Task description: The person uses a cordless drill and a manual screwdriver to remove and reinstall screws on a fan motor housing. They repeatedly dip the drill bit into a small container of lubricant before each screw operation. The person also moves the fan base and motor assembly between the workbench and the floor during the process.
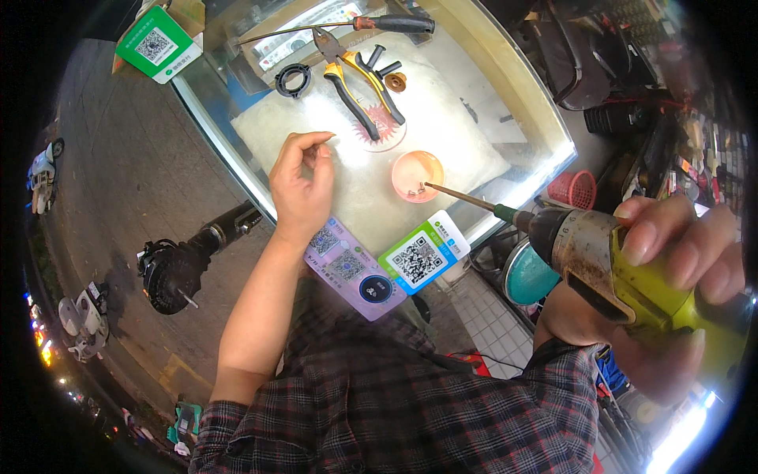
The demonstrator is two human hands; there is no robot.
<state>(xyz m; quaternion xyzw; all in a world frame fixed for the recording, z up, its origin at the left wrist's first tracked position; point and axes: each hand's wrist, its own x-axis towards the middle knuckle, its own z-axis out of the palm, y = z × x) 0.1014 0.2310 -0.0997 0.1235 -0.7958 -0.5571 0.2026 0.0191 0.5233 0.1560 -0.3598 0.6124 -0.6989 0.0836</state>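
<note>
My right hand [681, 255] grips a yellow-green power screwdriver [616, 266]; its long bit [462, 194] reaches left, the tip over a small orange dish [417, 163] with several screws [417, 189] inside. My left hand [305, 178] rests by the glass counter's near-left edge, fingers curled, thumb near the index finger; whether it holds anything small cannot be told. Beyond it on the glass lie combination pliers [361, 83] with yellow and black handles, a black plastic ring [292, 80], a brass-coloured round part [395, 82], black pegs [382, 62] and a long screwdriver [391, 23].
Payment-code cards, one purple [355, 266] and one green and blue [426, 255], lie at the near edge of the glass counter [225, 139]. A green code sign [157, 44] stands at its far left corner. A red basket [573, 188] and teal round stool [530, 272] are at right.
</note>
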